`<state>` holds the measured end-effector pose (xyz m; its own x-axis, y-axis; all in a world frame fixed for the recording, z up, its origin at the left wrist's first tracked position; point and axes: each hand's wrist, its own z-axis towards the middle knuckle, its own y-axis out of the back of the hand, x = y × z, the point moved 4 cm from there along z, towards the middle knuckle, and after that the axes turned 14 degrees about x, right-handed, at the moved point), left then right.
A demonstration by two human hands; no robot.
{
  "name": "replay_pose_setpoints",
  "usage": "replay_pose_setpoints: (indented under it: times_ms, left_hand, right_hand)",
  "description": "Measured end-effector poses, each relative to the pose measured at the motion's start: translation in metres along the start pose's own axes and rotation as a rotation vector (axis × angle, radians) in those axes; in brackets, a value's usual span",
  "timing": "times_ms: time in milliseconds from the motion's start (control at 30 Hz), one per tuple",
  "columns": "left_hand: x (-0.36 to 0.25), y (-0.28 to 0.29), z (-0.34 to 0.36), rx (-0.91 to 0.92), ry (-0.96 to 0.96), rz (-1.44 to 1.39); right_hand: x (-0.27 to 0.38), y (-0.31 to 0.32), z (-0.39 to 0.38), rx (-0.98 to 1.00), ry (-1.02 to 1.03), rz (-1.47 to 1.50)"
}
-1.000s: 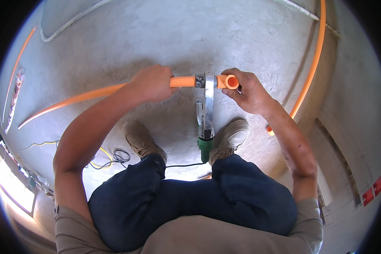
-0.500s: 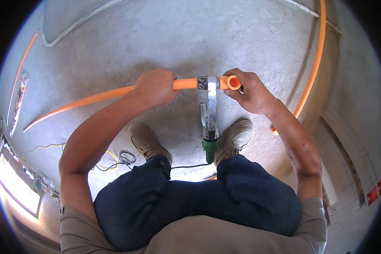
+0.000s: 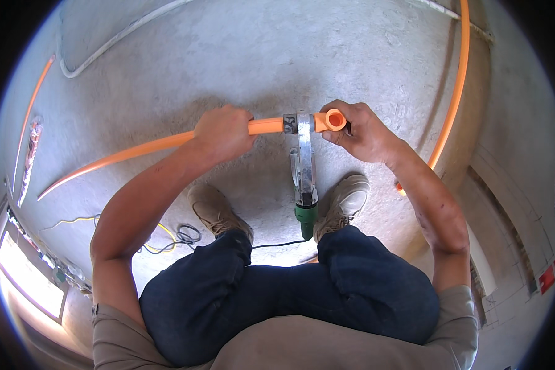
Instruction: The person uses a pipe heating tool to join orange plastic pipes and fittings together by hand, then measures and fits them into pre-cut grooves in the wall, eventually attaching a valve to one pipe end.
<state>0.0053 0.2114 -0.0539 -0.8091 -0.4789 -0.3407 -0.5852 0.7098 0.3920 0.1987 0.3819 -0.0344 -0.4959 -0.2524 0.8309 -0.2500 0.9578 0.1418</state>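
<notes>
My left hand [image 3: 225,131] is wrapped round a long orange plastic pipe [image 3: 267,126]. The pipe's end sits in the dark socket on one side of a pipe welding iron [image 3: 306,166], which has a flat metal heating plate and a green handle. On the plate's other side, my right hand [image 3: 359,129] grips an orange tee fitting [image 3: 334,119], its round opening turned up toward me. The fitting is pressed against the plate; the die inside it is hidden. Between my shoes, the iron's handle points toward me.
A black cord [image 3: 280,245] runs left from the iron to a coil beside a yellow cable [image 3: 167,232]. Another orange pipe [image 3: 453,105] stretches along the right. A small orange fitting [image 3: 401,189] lies by my right forearm. A white pipe [image 3: 114,38] is at the far left.
The tee fitting and my right hand have shifted slightly left, closer to the heating plate. My left hand keeps its hold on the pipe. The whole view has moved a little.
</notes>
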Motion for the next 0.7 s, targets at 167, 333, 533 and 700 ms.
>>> replay_pose_setpoints:
  times_ms: [167,333,533,700]
  left_hand:
    - [-0.0012,0.0006,-0.0010,0.004,0.008,-0.016]
    - [-0.0005,-0.0007,-0.0010,-0.017,-0.010,-0.011]
    - [-0.0037,0.0023,-0.0022,-0.005,0.002,0.004]
    - [-0.0015,-0.0013,-0.0011,-0.025,0.011,0.015]
  right_hand:
    - [-0.0046,0.0003,0.0009,0.029,-0.090,0.063]
    - [-0.0073,0.0009,0.0031,0.070,-0.157,0.119]
    - [-0.0030,0.0057,0.0047,0.121,-0.227,0.159]
    - [-0.0106,0.0058,0.0065,0.149,-0.205,0.183]
